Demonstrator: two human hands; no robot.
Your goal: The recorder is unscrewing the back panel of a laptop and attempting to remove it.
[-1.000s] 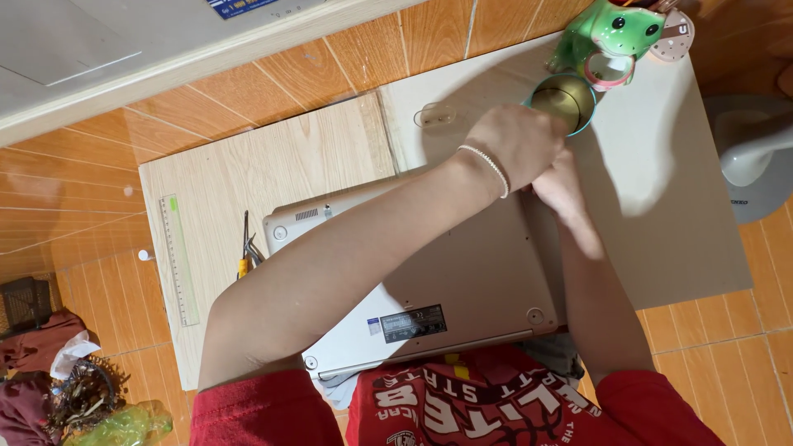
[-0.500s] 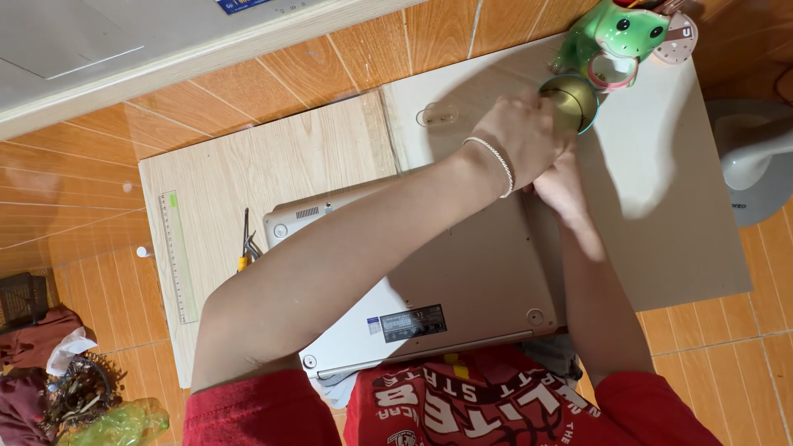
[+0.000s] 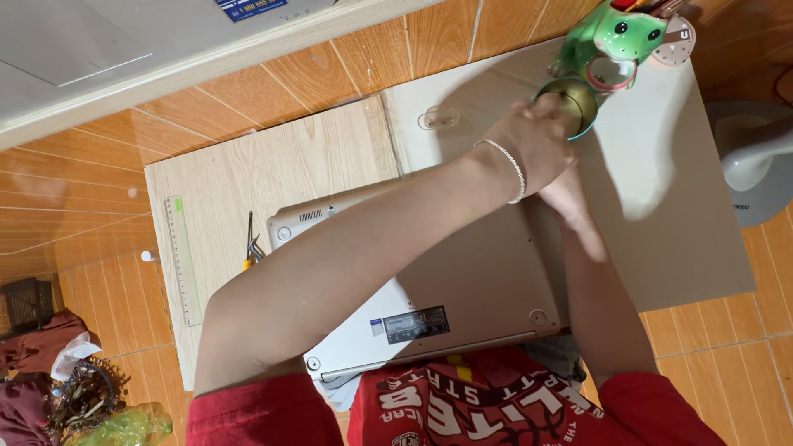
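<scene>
A silver laptop (image 3: 462,281) lies bottom-up across a light wooden board (image 3: 273,165) and a grey board (image 3: 661,190). My left hand (image 3: 535,147), with a thin bracelet on the wrist, reaches over the laptop. Its curled fingers are at the rim of a round brass-coloured cup with a teal edge (image 3: 572,97). My right hand (image 3: 568,196) lies just under the left one at the laptop's far right corner, its fingers hidden. A green frog figurine (image 3: 621,33) stands right behind the cup.
A clear ruler (image 3: 183,258) and small yellow-handled pliers (image 3: 250,245) lie on the wooden board to the left. A clear hook (image 3: 438,120) sits on the grey board. A white fan base (image 3: 756,157) stands at the right, and clutter (image 3: 74,388) lies on the orange tiles at lower left.
My left hand has shifted slightly right, closer onto the cup's rim. The laptop and the right hand have stayed in place.
</scene>
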